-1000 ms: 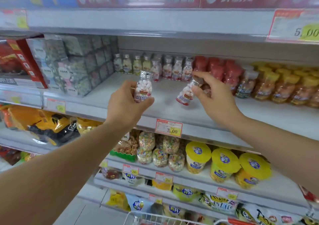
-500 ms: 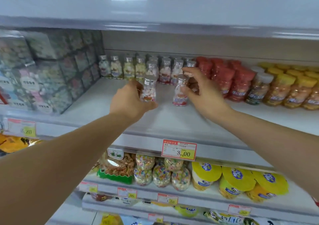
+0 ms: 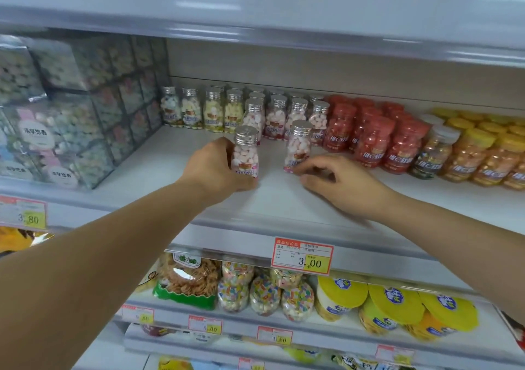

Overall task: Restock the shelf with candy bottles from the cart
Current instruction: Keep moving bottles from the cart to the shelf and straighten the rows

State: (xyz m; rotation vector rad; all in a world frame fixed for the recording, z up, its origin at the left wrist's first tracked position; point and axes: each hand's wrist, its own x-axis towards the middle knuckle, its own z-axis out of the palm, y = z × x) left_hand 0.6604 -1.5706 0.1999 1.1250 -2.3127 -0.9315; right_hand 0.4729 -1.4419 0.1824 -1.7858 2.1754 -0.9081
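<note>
On the white shelf (image 3: 284,202), left hand (image 3: 216,169) grips one silver-capped bottle (image 3: 246,154); right hand (image 3: 346,183) pinches second bottle (image 3: 297,145)

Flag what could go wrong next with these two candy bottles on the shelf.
The right bottle looks slightly tilted, with the right grip only at its base; released so, it might topple toward the red bottles. The left bottle, in the left grip, is forward of the back row; a careless withdrawal could knock it over.

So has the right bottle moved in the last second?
Yes. The right bottle went from tilted above the shelf edge to upright on it, nearer the back row.
</note>
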